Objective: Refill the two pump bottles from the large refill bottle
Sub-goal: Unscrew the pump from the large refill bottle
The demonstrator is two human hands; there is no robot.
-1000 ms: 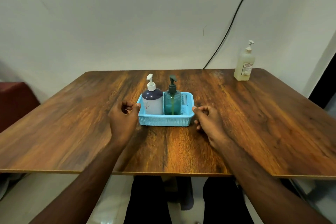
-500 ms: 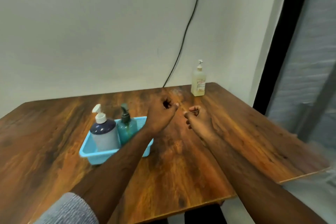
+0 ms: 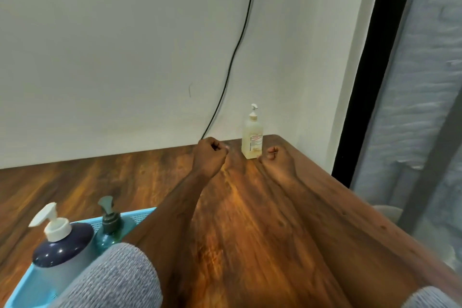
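A wooden bench (image 3: 262, 232) stands against the wall. At its far right corner stands a pale refill bottle (image 3: 252, 141), upright. At near left sits a blue basket (image 3: 140, 215) with two pump bottles.

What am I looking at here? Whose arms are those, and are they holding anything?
The picture comes from a camera worn on a person's head, so you see what they see, looking forward and down. The two arms are theirs. The left hand and the right hand both reach across a wooden table with curled fingers, and neither holds anything. Just beyond them, by the wall, stands a pale yellow bottle with a pump. Close to the person sits a blue basket with two pump bottles inside: a white and dark blue one and a green one. A black cable hangs down the wall.
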